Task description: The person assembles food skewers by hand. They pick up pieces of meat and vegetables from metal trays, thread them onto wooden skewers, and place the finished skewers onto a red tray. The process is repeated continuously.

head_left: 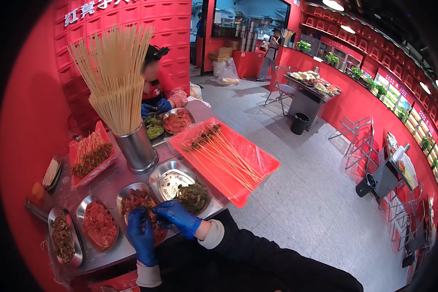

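Note:
My left hand (143, 233) and my right hand (179, 218), both in blue gloves, meet fingertip to fingertip above an oval metal dish of dark red meat pieces (135, 200). A small dark piece of food (146, 215) is pinched between them; blur and the fingers hide its exact kind. Beside my right hand lies a metal dish (166, 179) with dark green leafy vegetable (192, 196) at its near end. A red tray (241, 166) lined with clear plastic holds several bamboo skewers threaded with dark pieces (204, 137).
Left of my hands are a dish of red meat (100, 226) and a dish of brown strips (62, 237). A tall metal canister (137, 149) holds bare bamboo skewers. Behind it stands a smaller tray of filled skewers (93, 160). A gloved co-worker (160, 91) sits across the table.

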Demonstrator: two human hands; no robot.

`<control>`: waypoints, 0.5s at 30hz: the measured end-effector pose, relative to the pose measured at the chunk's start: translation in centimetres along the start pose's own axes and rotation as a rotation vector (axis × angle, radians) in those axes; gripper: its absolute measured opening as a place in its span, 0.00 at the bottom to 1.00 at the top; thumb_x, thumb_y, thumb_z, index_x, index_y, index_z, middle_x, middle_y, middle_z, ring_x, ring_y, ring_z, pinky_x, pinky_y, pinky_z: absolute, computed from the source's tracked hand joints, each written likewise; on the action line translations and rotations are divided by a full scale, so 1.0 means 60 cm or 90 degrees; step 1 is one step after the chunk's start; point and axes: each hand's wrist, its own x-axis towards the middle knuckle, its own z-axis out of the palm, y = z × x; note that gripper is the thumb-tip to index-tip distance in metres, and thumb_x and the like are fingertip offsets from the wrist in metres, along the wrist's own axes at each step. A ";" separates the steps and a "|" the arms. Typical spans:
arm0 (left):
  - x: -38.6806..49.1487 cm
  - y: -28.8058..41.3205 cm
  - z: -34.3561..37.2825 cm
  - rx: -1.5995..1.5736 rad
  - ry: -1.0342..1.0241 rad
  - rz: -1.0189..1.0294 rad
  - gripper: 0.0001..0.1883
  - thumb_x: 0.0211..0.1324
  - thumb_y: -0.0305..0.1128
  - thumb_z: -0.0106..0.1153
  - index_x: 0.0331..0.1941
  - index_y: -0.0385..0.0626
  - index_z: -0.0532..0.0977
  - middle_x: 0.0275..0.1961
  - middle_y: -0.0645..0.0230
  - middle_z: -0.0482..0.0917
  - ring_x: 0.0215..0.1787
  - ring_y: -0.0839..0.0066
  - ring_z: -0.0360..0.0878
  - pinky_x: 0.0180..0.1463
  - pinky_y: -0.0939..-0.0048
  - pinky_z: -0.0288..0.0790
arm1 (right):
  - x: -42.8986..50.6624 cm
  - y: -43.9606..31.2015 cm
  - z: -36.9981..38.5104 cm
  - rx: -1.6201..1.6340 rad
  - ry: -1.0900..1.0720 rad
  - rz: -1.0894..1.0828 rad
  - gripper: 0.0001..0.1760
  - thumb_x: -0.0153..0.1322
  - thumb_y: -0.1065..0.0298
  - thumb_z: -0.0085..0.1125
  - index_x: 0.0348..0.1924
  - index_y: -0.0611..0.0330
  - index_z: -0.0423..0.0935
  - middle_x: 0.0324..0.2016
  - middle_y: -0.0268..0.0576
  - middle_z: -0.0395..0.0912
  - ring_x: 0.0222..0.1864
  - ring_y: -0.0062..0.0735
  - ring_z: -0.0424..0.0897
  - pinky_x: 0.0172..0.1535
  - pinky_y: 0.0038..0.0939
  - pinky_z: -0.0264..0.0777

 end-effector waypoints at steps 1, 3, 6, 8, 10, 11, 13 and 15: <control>0.000 0.007 -0.002 0.022 -0.023 0.011 0.13 0.49 0.17 0.54 0.42 0.36 0.73 0.45 0.59 0.76 0.49 0.65 0.75 0.52 0.70 0.69 | 0.000 0.001 0.001 -0.002 0.011 -0.004 0.11 0.71 0.64 0.54 0.30 0.62 0.79 0.20 0.34 0.76 0.20 0.19 0.74 0.24 0.19 0.69; -0.002 0.016 0.001 0.035 -0.022 0.042 0.14 0.48 0.18 0.56 0.42 0.37 0.74 0.47 0.57 0.75 0.50 0.62 0.74 0.53 0.69 0.69 | 0.002 0.001 0.002 0.015 0.022 0.008 0.12 0.72 0.63 0.52 0.32 0.62 0.79 0.22 0.35 0.78 0.22 0.19 0.76 0.26 0.21 0.72; -0.001 0.009 0.003 0.060 -0.023 0.071 0.14 0.47 0.18 0.57 0.42 0.38 0.74 0.44 0.58 0.76 0.47 0.63 0.76 0.51 0.69 0.70 | 0.002 -0.001 0.005 0.046 0.057 0.100 0.12 0.72 0.63 0.51 0.33 0.61 0.79 0.24 0.36 0.79 0.24 0.20 0.78 0.28 0.20 0.73; -0.009 -0.007 0.009 0.019 0.003 0.041 0.15 0.46 0.17 0.60 0.41 0.39 0.75 0.41 0.60 0.77 0.42 0.64 0.77 0.47 0.71 0.71 | -0.012 -0.006 -0.003 -0.006 -0.009 -0.025 0.12 0.72 0.61 0.50 0.35 0.58 0.79 0.28 0.37 0.81 0.27 0.21 0.79 0.31 0.20 0.73; -0.016 -0.022 0.008 -0.059 -0.023 -0.051 0.15 0.50 0.18 0.59 0.44 0.38 0.74 0.41 0.64 0.77 0.44 0.72 0.77 0.48 0.75 0.71 | -0.015 -0.018 -0.004 0.053 -0.051 0.022 0.16 0.74 0.58 0.46 0.35 0.57 0.80 0.28 0.35 0.81 0.28 0.20 0.78 0.33 0.21 0.71; -0.019 -0.026 0.009 -0.130 -0.019 -0.113 0.16 0.53 0.18 0.57 0.47 0.38 0.74 0.42 0.67 0.77 0.45 0.77 0.76 0.50 0.76 0.71 | -0.013 -0.022 0.000 0.022 -0.038 -0.007 0.17 0.74 0.57 0.45 0.36 0.59 0.80 0.26 0.37 0.81 0.27 0.21 0.78 0.31 0.21 0.71; -0.029 -0.024 0.011 -0.218 0.020 -0.147 0.14 0.55 0.19 0.56 0.47 0.37 0.73 0.43 0.67 0.77 0.44 0.79 0.76 0.49 0.77 0.71 | -0.023 -0.033 -0.003 0.001 -0.070 -0.091 0.19 0.75 0.58 0.45 0.35 0.64 0.80 0.23 0.39 0.79 0.23 0.22 0.76 0.27 0.21 0.68; -0.030 -0.015 0.008 -0.338 0.012 -0.219 0.13 0.58 0.20 0.55 0.47 0.36 0.73 0.42 0.67 0.77 0.43 0.80 0.76 0.48 0.78 0.72 | -0.022 -0.035 -0.002 -0.106 -0.003 -0.164 0.12 0.73 0.66 0.50 0.39 0.64 0.79 0.23 0.36 0.77 0.22 0.17 0.73 0.27 0.16 0.64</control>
